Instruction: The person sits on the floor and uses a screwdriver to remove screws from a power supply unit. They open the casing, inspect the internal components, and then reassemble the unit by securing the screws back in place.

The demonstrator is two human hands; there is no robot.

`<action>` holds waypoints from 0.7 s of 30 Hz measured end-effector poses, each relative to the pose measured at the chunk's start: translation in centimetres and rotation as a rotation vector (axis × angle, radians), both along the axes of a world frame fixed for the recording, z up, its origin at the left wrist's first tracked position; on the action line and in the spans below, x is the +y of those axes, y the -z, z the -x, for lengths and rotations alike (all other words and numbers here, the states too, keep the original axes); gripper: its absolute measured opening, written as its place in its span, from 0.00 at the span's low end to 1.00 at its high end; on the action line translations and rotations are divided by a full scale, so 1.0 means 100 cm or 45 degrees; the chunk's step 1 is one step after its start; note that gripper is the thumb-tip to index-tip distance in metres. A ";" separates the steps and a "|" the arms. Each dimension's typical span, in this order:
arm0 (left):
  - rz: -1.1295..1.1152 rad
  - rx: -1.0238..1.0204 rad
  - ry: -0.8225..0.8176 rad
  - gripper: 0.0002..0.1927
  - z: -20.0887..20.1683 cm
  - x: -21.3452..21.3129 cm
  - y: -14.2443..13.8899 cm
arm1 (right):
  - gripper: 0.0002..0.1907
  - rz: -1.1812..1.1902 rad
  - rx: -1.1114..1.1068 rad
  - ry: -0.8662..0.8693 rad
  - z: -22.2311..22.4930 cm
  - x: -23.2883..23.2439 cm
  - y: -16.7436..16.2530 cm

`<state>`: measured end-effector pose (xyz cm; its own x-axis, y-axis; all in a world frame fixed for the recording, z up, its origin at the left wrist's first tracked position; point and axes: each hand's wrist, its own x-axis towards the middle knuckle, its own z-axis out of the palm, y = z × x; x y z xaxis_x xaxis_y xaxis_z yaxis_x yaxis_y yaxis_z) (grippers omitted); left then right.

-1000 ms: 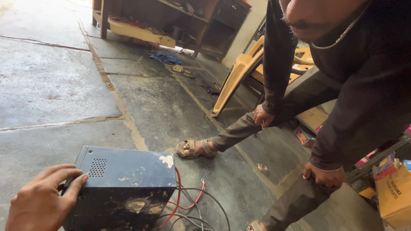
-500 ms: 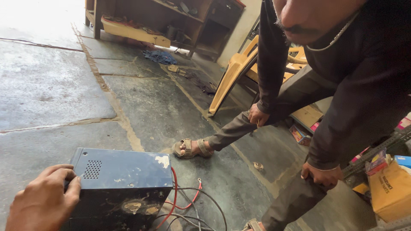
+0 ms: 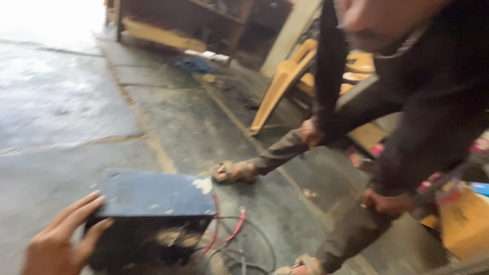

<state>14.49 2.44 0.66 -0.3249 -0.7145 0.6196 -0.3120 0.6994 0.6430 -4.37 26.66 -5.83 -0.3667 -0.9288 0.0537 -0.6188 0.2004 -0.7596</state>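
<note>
Head view, blurred by motion: the left hand (image 3: 58,242) reaches in from the lower left corner with its fingers (image 3: 76,211) spread and laid against the left side of a dark blue metal box (image 3: 153,196). The fingertips press on the box's side and top edge, open and flat rather than wrapped around anything; whether the thumb hooks under the edge I cannot tell, since the smear hides it. The right hand is out of sight.

That box sits on the concrete floor (image 3: 61,107) at the bottom of the frame, its lid up, with a vent grille near the left corner and a pale patch of torn label (image 3: 205,184) at the right corner. Its front face is grimy and dark. Red wires (image 3: 232,229) and grey ones (image 3: 254,244) spill from the front right side and loop over the floor just beside it.

Beyond the wires stands another person in dark clothes, bent forward, one hand (image 3: 310,132) on a knee and the other hand (image 3: 387,201) on the nearer thigh. A sandalled foot (image 3: 232,172) rests close behind the box. Farther back a yellow plastic chair (image 3: 285,81) leans tilted, and wooden shelving (image 3: 204,20) lines the far wall. What looks like a yellow carton (image 3: 466,224) sits at the right edge.
</note>
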 end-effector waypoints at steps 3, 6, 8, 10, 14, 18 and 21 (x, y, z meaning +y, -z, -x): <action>-0.084 0.185 0.143 0.22 -0.014 0.005 -0.013 | 0.23 0.233 0.051 0.085 -0.024 -0.017 -0.020; -0.172 0.250 0.190 0.21 -0.023 0.006 -0.027 | 0.23 0.611 -0.061 0.134 -0.040 -0.023 -0.081; -0.227 0.270 0.217 0.20 -0.028 0.005 -0.032 | 0.22 0.830 -0.125 0.092 -0.056 -0.029 -0.127; -0.260 0.285 0.271 0.20 -0.031 0.003 -0.034 | 0.21 1.020 -0.054 0.028 -0.067 -0.050 -0.167; -0.212 0.247 0.328 0.22 -0.034 -0.001 -0.036 | 0.18 1.078 0.040 -0.115 -0.082 -0.111 -0.211; -0.198 0.182 0.375 0.24 -0.034 -0.004 -0.035 | 0.18 0.977 -0.005 -0.195 -0.088 -0.149 -0.215; -0.219 0.170 0.393 0.23 -0.035 -0.005 -0.034 | 0.19 0.933 0.052 -0.178 -0.088 -0.156 -0.210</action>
